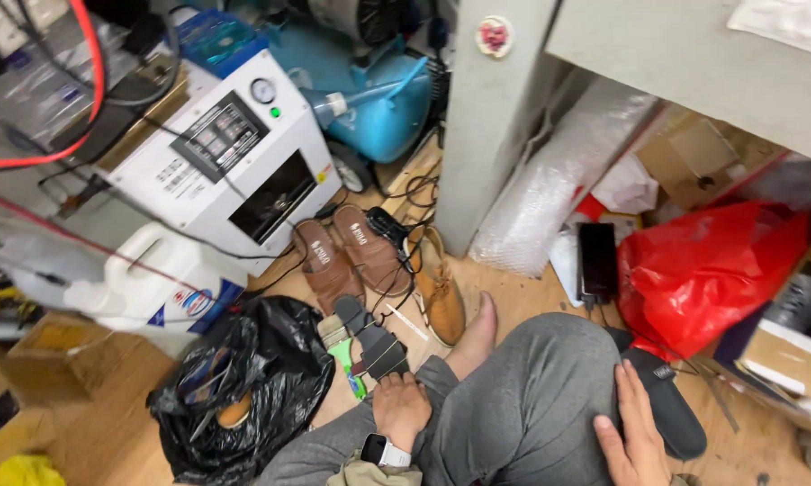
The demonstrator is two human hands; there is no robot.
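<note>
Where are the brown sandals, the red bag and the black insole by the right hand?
Brown sandals (347, 256), head view, on the strap area.
Red bag (707, 270), head view, on its middle.
Black insole (671, 409), head view, on its bare top.

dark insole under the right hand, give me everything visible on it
The dark insole is a flat, elongated piece with rounded ends, black and matte, looking like foam or fabric. A small pale tag or mark sits near its upper end. It lies flat and angled, partly on the wooden floor and against the grey trouser leg. The right hand rests along its left edge, fingers extended and touching it. Its upper end points towards the red plastic bag.
</note>
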